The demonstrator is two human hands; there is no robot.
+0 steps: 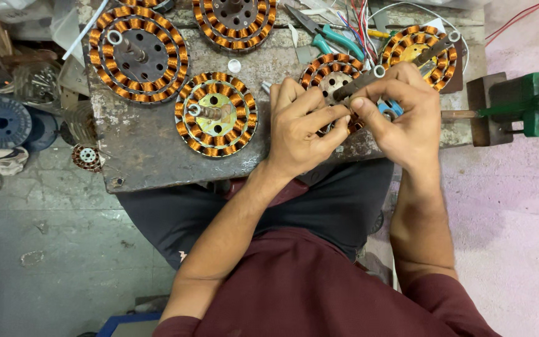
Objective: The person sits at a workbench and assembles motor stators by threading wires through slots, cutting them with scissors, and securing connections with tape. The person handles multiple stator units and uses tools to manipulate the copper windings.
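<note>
- The left hand [301,128] and the right hand [403,115] are meeting fingertip to fingertip over a copper-wound stator [332,78] that is lying on the worn tabletop [145,150].
- Both hands are pinching narrowly at the stator's steel shaft [360,81], which is pointing up and to the right; whether a wire is between the fingers cannot be told.
- A second stator with a yellow-green centre [216,113] is lying just to the left of the left hand.
- Green-handled pliers [325,31] are resting behind the held stator.
- A green bench tool [528,103] is sitting at the right.
</note>
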